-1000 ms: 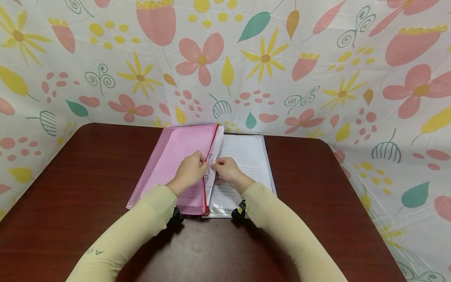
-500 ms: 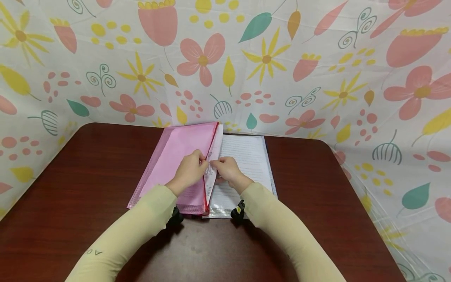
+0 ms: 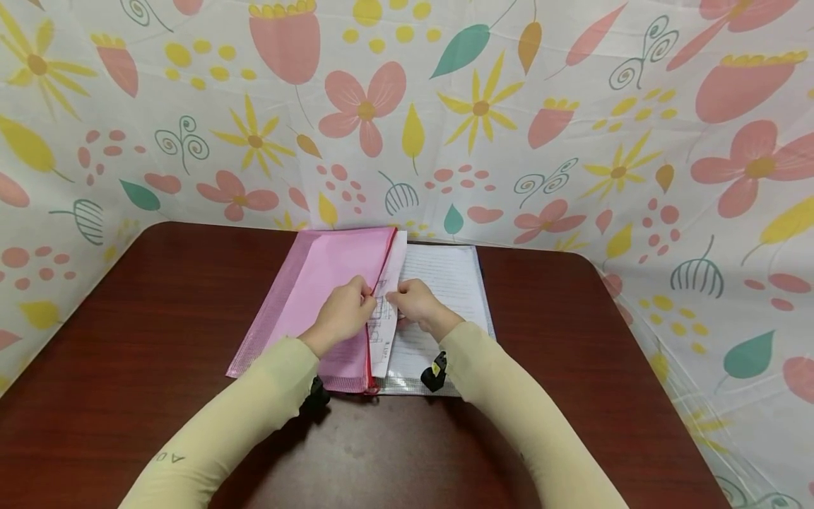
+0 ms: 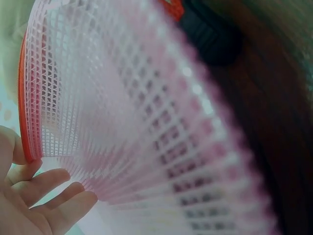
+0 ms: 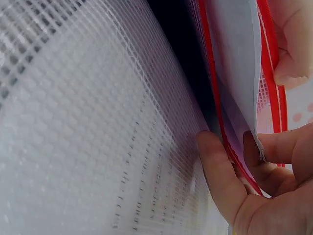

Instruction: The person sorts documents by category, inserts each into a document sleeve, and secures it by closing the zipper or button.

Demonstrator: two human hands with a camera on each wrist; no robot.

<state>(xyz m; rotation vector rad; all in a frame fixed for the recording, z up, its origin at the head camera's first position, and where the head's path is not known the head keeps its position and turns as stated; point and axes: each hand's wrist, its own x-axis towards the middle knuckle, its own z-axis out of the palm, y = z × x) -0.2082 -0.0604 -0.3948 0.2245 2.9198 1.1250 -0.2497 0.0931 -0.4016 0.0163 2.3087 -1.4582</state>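
A pink mesh zipper pouch (image 3: 311, 283) lies on the table, its red zipper edge (image 4: 22, 93) facing right and parted. My left hand (image 3: 342, 312) pinches that upper edge between thumb and forefinger; the other fingers spread along the mesh in the left wrist view. Out of the opening comes printed white paper (image 3: 382, 346). My right hand (image 3: 421, 305) pinches the paper's edge. In the right wrist view, some fingers of the right hand (image 5: 274, 200) reach beneath the pouch's lower red edge (image 5: 215, 83). Whether the paper is one sheet or more, I cannot tell.
Under and to the right of the pink pouch lies a clear mesh pouch (image 3: 448, 283) with lined paper inside. Both lie on a dark red-brown table (image 3: 559, 339). A flower-patterned cloth (image 3: 483, 162) hangs behind the table.
My right hand has shifted slightly right with the paper, so more of its printed side shows outside the pouch. The left hand stays at the zipper edge.
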